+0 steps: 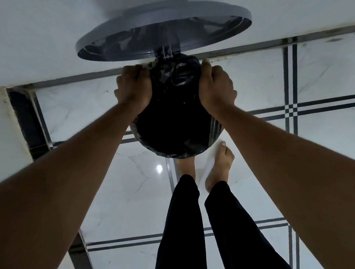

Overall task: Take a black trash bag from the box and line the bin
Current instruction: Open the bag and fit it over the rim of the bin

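Observation:
I look straight down on a round bin whose mouth is covered by a black trash bag [177, 118]. The bag's film is folded over the near rim and bunched at the far side. The bin's grey lid [136, 31] stands open, hinged at the back and leaning against the wall. My left hand [134, 87] grips the bag's edge on the left rim, fingers curled. On the right rim my right hand [215, 89] grips the bag's edge the same way. The bin's body is hidden under the bag. No box is in view.
The bin stands by a white wall [44, 37] on a glossy white tiled floor [137, 193] with dark stripe lines. My bare feet [220, 166] and black trouser legs [189, 226] are just in front of the bin.

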